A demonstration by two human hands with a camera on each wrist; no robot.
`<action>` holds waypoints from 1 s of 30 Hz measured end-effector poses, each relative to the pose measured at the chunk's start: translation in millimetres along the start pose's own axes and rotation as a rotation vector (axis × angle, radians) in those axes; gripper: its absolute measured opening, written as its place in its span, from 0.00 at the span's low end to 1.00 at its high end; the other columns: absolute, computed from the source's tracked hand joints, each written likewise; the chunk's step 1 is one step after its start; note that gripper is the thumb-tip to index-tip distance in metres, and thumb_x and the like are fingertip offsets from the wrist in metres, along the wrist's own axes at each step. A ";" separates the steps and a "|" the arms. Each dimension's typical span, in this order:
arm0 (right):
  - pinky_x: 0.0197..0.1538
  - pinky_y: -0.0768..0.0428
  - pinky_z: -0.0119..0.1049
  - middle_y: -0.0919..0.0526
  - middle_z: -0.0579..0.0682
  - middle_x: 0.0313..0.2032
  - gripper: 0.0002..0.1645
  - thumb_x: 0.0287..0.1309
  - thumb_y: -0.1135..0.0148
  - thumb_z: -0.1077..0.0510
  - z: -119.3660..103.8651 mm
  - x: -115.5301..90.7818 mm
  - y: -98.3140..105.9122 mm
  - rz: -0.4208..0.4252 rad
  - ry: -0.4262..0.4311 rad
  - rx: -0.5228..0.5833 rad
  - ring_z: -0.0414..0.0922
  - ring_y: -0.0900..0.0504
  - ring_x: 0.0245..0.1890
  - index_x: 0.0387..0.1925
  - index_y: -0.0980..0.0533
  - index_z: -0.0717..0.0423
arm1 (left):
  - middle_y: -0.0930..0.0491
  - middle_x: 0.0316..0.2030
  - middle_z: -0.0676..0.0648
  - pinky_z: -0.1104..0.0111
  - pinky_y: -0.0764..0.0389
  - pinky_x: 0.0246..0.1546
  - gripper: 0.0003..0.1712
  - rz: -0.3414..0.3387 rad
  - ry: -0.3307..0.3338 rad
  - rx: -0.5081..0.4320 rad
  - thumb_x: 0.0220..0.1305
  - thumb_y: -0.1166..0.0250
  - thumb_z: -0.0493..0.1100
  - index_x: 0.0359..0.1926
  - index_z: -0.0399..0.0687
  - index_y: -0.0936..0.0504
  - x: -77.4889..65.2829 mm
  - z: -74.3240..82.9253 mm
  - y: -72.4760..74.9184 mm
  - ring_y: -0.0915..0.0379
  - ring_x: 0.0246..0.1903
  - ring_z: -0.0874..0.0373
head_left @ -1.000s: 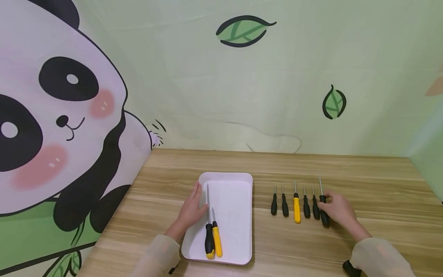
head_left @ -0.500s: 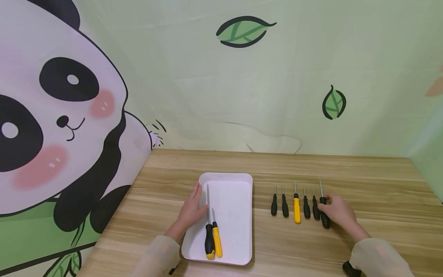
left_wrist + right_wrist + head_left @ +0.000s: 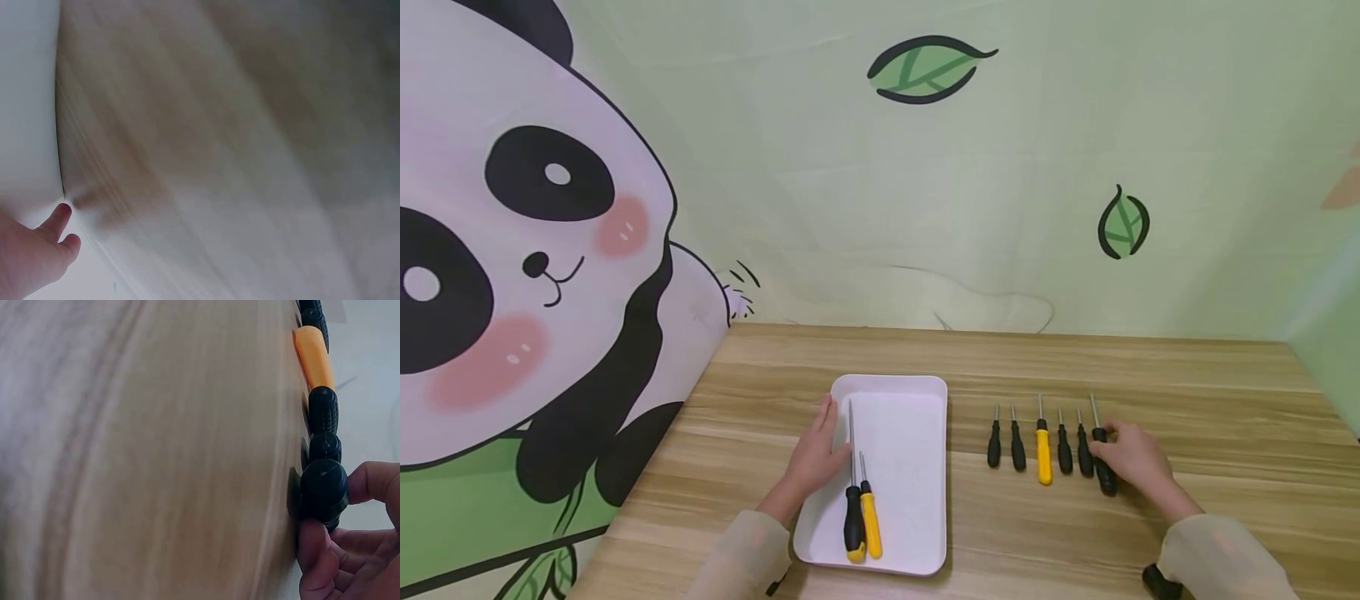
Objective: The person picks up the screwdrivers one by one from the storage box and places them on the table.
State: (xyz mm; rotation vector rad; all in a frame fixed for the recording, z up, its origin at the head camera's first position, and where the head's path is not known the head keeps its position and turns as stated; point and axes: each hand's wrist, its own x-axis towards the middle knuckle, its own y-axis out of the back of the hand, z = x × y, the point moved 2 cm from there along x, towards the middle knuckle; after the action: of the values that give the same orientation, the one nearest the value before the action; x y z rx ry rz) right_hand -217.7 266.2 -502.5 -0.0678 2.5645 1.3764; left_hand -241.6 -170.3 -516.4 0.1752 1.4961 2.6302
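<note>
In the head view, my right hand (image 3: 1135,454) pinches the handle of a large black screwdriver (image 3: 1103,467) at the right end of a row. The thumb and fingers close on that black handle (image 3: 324,482) from both sides in the right wrist view. Beside it lie small black screwdrivers (image 3: 1064,450) and a yellow-handled one (image 3: 1043,454), shafts pointing away. My left hand (image 3: 814,446) rests on the left rim of a white tray (image 3: 913,475), fingers straight. Inside the tray lie a long black-and-yellow screwdriver (image 3: 853,521) and a shorter yellow one (image 3: 870,521).
The wood-grain table (image 3: 1000,542) runs back to a green backdrop (image 3: 1037,167) printed with leaves and a panda (image 3: 542,242). A black object (image 3: 1161,582) shows by the right sleeve (image 3: 1217,550).
The large black screwdriver has shifted slightly toward me in my right hand's fingers. The left hand and the tray stay where they were.
</note>
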 end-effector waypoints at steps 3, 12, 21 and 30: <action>0.36 0.26 0.48 0.30 0.73 0.48 0.32 0.51 0.45 0.51 -1.0 -0.2 0.8 -0.004 0.001 -0.002 0.59 0.26 0.40 0.51 0.34 0.72 | 0.56 0.68 0.42 0.54 0.42 0.61 0.42 0.010 -0.012 0.004 0.55 0.42 0.44 0.66 0.36 0.51 -0.3 -0.7 0.0 0.50 0.64 0.45; 0.33 0.26 0.44 0.30 0.74 0.48 0.34 0.51 0.45 0.50 1.2 0.7 2.5 -0.027 0.008 0.018 0.54 0.23 0.34 0.53 0.36 0.73 | 0.56 0.68 0.43 0.55 0.42 0.61 0.42 0.009 -0.016 0.001 0.55 0.42 0.44 0.66 0.37 0.51 0.1 -2.1 -0.6 0.51 0.65 0.46; 0.23 0.27 0.34 0.28 0.73 0.44 0.36 0.54 0.50 0.48 6.4 -2.1 3.4 -0.050 0.022 0.074 0.42 0.25 0.20 0.53 0.38 0.75 | 0.58 0.69 0.43 0.54 0.42 0.61 0.42 0.006 -0.012 -0.003 0.55 0.43 0.45 0.67 0.38 0.52 1.0 -2.7 -1.7 0.50 0.64 0.46; 0.35 0.26 0.46 0.30 0.75 0.47 0.41 0.60 0.62 0.39 4.2 -7.9 17.8 0.030 0.054 0.045 0.59 0.25 0.38 0.52 0.37 0.75 | 0.57 0.68 0.43 0.54 0.40 0.60 0.42 0.004 -0.014 0.008 0.56 0.44 0.45 0.67 0.38 0.53 0.2 -1.6 -0.7 0.49 0.64 0.46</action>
State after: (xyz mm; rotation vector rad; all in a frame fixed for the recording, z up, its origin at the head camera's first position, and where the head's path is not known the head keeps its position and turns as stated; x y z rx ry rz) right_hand -211.9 279.0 -488.5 -0.0598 2.6496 1.3449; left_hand -242.0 -171.2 -517.8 0.1963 1.5043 2.6204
